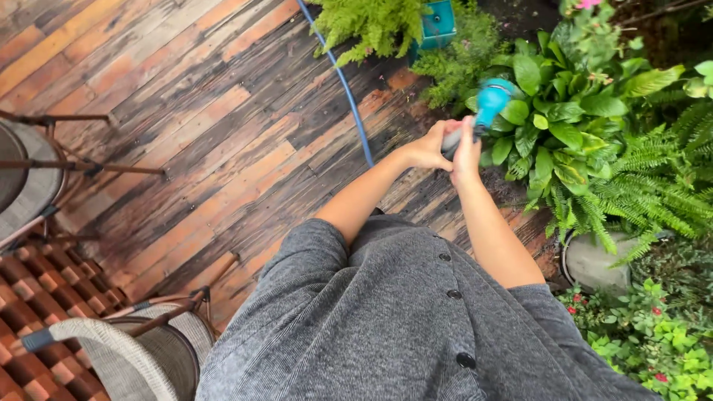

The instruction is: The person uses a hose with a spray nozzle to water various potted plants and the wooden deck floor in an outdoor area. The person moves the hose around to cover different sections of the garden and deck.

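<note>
A turquoise hose spray nozzle (492, 100) points toward a broad-leaved green plant (572, 111). My right hand (466, 152) is wrapped around the nozzle's grey handle. My left hand (431, 145) also grips the handle from the left side, touching the right hand. A blue hose (345, 85) runs across the wet wooden deck behind my left arm, its end hidden behind my hands. My grey buttoned garment fills the lower middle of the view.
Ferns (653, 186) and a pale pot (590, 260) stand at the right, red-flowered plants (653, 341) below. A turquoise pot (438, 22) with a fern sits at the top. Woven chairs (126, 349) and a round table (22, 178) stand at the left on the deck (208, 126).
</note>
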